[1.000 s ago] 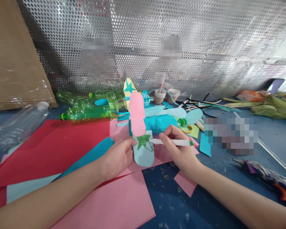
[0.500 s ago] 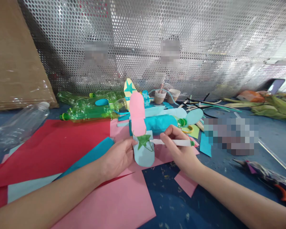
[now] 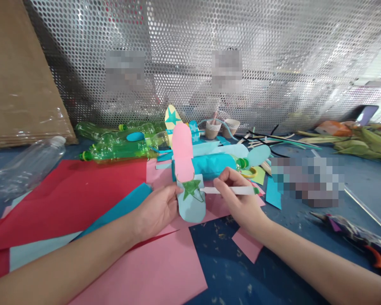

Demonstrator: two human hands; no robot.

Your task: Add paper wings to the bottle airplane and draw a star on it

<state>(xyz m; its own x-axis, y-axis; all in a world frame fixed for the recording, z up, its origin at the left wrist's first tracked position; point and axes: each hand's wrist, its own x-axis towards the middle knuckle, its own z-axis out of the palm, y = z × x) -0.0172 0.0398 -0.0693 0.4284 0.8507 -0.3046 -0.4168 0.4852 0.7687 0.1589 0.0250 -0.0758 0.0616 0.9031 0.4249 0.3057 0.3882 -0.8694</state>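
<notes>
My left hand [image 3: 158, 208] pinches the left edge of a light blue paper wing [image 3: 192, 211] with a rounded end. On that wing is a green star [image 3: 191, 189] with a green line curving by its right side. Between the fingers of my right hand [image 3: 241, 199] is a white marker [image 3: 231, 190], its tip at the wing's right edge by the star. A pink paper wing [image 3: 183, 142] stands just beyond, against a bottle wrapped in blue paper [image 3: 214, 164] with a green cap.
Red paper [image 3: 95, 186] and pink paper [image 3: 152, 271] lie at left and front. Green bottles [image 3: 120, 150] and a clear bottle [image 3: 28, 165] are behind at left. Two small cups [image 3: 212, 130] stand at the back. A glue gun [image 3: 352, 233] lies at right, near a blurred patch.
The marker tip has shifted very slightly to the right, from beside the star to the wing's right edge. My left hand looks unmoved.
</notes>
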